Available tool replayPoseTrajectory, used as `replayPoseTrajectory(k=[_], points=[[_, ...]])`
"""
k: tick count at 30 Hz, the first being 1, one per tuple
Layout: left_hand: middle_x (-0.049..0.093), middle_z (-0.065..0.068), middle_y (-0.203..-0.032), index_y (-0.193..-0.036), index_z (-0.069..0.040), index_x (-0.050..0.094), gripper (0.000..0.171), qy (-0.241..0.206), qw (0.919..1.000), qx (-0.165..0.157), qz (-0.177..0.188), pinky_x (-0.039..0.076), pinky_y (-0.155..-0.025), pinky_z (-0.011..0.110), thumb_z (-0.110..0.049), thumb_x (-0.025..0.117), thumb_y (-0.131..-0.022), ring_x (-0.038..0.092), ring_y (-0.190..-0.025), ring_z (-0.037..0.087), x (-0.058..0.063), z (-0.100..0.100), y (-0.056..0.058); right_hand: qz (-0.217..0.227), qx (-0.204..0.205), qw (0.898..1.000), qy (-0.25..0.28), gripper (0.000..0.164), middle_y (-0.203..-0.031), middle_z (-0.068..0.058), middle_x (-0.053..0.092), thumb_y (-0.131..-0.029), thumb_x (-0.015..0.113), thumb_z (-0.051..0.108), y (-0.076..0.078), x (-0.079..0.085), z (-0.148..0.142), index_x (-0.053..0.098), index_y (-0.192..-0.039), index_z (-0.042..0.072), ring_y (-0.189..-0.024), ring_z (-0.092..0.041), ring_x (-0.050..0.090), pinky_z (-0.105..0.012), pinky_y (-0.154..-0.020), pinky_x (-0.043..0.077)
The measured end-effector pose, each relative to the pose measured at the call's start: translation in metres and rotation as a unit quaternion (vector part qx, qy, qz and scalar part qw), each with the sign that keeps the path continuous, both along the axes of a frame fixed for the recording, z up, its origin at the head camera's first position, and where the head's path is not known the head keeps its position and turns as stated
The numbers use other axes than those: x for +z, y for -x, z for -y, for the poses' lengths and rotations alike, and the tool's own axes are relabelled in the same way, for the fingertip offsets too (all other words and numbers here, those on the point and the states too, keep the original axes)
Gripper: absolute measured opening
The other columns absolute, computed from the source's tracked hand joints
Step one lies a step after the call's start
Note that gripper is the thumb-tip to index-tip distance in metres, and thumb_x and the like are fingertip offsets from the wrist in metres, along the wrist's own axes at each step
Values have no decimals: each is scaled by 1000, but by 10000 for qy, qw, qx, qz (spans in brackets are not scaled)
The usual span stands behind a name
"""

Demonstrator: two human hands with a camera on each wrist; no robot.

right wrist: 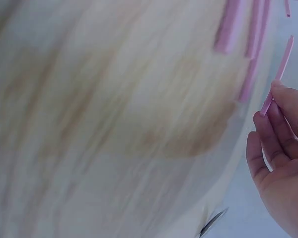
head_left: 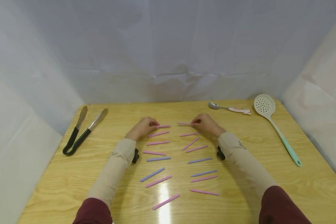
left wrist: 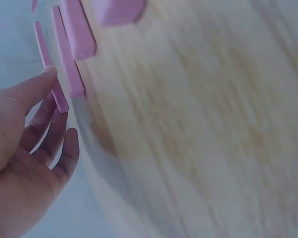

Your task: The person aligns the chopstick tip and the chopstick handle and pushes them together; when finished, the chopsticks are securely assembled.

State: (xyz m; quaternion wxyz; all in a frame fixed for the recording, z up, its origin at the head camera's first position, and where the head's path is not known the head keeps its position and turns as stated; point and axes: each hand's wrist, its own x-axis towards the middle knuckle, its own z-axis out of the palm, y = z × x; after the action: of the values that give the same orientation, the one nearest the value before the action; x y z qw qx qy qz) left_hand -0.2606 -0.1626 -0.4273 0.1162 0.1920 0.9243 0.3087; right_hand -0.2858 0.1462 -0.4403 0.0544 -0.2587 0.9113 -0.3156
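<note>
At the far end of two columns of sticks, my left hand [head_left: 143, 127] pinches one end of a thin pink stick [left wrist: 41, 43] between thumb and fingers. Opposite it, my right hand [head_left: 207, 125] holds another pink stick [right wrist: 286, 55] the same way. The free ends of both point inward, a short gap apart in the head view. Just nearer than the left hand lies a pink stick [head_left: 158, 134]; a similar pink stick [head_left: 189, 134] lies just nearer than the right. In both wrist views the other fingers curve loosely below the pinched end.
More pink sticks [head_left: 158, 143] and some purple sticks [head_left: 158, 159] run toward me in both columns. Black-handled tongs [head_left: 77, 141] lie at the left. A spoon [head_left: 224, 108] and a slotted skimmer [head_left: 264, 105] are at the back right. White sheeting [head_left: 168, 46] surrounds the wooden table [head_left: 53, 186].
</note>
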Motion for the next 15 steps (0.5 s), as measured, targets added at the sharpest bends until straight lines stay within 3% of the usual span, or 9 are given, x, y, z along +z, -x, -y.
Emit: replayPoseTrajectory(k=[5, 15], points=[[64, 11, -106, -113, -4, 66, 22, -119, 9999, 46, 14, 50, -85, 37, -16, 57, -96, 58, -95, 23, 0, -2, -1, 13, -47, 9999, 161, 16, -95, -16, 68, -90, 65, 9, -4, 4, 3, 70, -100, -3, -89, -28, 63, -40, -82, 53], [63, 11, -106, -114, -5, 64, 22, -288, 9996, 23, -48, 50, -85, 37, -14, 56, -96, 57, -96, 23, 5, -7, -4, 53, 31, 9994, 333, 16, -94, -15, 67, -90, 63, 8, -8, 5, 10, 70, -99, -4, -89, -28, 62, -40, -83, 52]])
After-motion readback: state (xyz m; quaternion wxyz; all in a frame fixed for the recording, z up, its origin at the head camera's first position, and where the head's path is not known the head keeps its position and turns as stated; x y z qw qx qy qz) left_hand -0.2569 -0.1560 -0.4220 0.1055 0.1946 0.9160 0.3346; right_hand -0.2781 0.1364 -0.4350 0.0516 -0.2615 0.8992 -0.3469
